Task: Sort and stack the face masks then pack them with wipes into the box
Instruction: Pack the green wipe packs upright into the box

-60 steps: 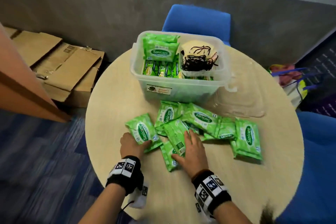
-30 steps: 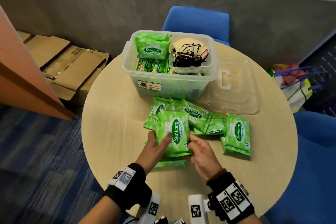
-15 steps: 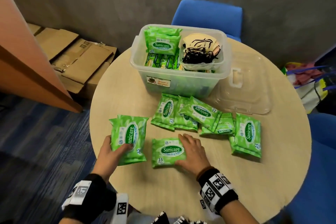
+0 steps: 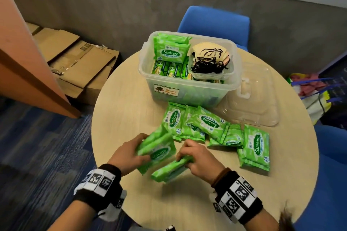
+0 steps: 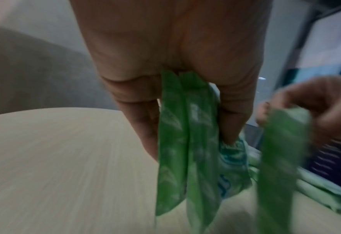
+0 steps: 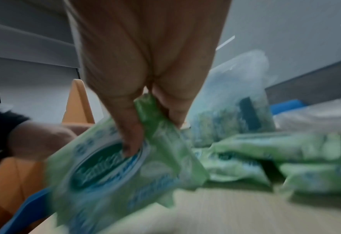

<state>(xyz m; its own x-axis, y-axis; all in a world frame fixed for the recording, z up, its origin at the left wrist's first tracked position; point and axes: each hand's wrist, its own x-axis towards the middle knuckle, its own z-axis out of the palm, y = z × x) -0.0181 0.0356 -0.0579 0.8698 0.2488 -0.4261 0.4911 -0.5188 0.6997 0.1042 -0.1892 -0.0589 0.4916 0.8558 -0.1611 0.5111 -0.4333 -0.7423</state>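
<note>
Wipe packs, green and labelled Sanicare, are in both hands above the near part of the round worktop (image 4: 120, 110). The left hand (image 4: 127, 154) grips a pair of packs (image 4: 157, 148) held together on edge, thumb on one face and fingers on the other; the left wrist view shows two slim green edges side by side between the fingers (image 5: 141, 126). The right hand (image 4: 199, 157) pinches a single pack (image 4: 170, 169) by its upper edge, thumb against fingers, the pack tilted with its far end low toward the worktop. The two bundles sit just beside each other; motion blur hides whether they touch.

Behind the hands, a loose cluster of packs (image 4: 208, 122) lies flat and partly overlapping on the worktop, with one more pack (image 4: 257, 146) at the right end. Further back stands the clear plastic box (image 4: 187, 90), open. Its left part holds more wipe packs (image 4: 170, 50), one lying on top of a row standing on edge. Its right part holds an inner tray of face masks (image 4: 210, 56), beige with black ear loops tangled on top. The clear lid (image 4: 253, 103) lies flat to the right of the box, touching it.

A blue chair (image 4: 214, 20) stands beyond the worktop, flattened cardboard boxes (image 4: 75, 54) lie on the floor to the left, and a bag (image 4: 311, 88) sits at the right.
</note>
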